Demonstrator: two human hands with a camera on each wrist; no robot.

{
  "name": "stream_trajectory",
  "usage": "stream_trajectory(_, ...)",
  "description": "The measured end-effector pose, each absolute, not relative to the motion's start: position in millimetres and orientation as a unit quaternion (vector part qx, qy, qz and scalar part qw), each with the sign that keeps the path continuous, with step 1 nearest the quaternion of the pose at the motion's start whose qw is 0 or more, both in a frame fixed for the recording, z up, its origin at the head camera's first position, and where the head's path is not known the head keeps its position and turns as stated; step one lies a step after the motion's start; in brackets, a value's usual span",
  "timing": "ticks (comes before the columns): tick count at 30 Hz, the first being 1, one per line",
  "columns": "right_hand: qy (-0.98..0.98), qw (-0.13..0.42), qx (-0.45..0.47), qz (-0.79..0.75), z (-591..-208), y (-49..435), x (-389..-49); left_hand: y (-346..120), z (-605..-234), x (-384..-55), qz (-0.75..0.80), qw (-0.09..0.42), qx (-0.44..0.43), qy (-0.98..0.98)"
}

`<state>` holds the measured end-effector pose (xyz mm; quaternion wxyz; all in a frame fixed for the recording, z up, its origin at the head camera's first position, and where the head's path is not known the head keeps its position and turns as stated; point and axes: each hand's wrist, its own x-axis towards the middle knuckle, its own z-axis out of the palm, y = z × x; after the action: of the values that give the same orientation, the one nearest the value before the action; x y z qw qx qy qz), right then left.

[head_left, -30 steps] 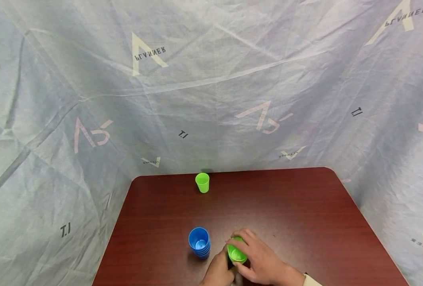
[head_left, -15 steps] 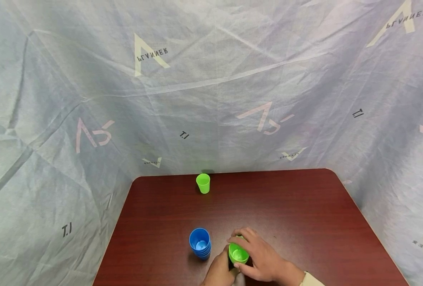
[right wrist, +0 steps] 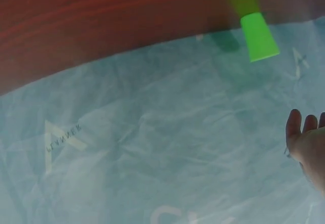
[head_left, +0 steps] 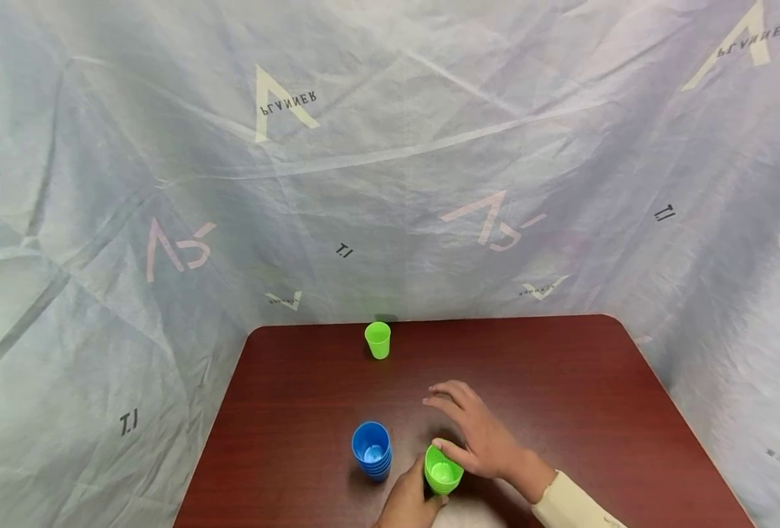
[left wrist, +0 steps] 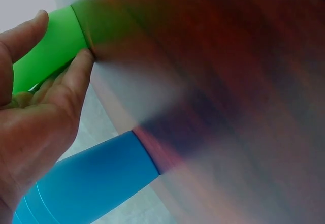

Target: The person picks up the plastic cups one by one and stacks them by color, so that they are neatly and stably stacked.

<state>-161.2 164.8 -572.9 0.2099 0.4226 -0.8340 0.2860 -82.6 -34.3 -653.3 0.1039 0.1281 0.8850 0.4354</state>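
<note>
Upright on the table, a small stack of green cups (head_left: 443,473) stands near the front. My left hand (head_left: 408,497) holds the stack from the left. In the left wrist view, the thumb and fingers of that hand (left wrist: 45,107) lie on opposite sides of the green cups (left wrist: 56,43). My right hand (head_left: 479,433) hovers at the upper right of the stack with its fingers spread. Its thumb overlaps the cup rim in view, and I cannot tell whether it touches. A stack of nested blue cups (head_left: 372,449) stands just left of my left hand.
A single green cup (head_left: 378,340) stands upright near the far edge of the dark red wooden table (head_left: 528,374). Grey printed cloth (head_left: 390,183) hangs behind the table and along both sides.
My right hand has let go of the green cups and lifted its fingers up and away. My left hand keeps its hold, and the blue cups have stayed put.
</note>
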Motion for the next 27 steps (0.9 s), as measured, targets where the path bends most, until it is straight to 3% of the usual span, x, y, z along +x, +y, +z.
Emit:
stream_trajectory(9,-0.860,0.171,0.385,0.286,-569.2,158.6,-181.9,-31.8,-655.5,-83.0,0.435,0.090,0.124,0.887)
stream_trajectory(19,-0.855,0.159,0.417,0.262,-568.9,135.2,-205.7,-29.7,-652.4,-85.9,0.451,0.116,0.095,0.880)
stream_trajectory(27,-0.856,0.145,0.436,0.239,-570.1,116.5,-227.7,-23.3,-656.4,-86.5,0.420,0.093,0.065,0.900)
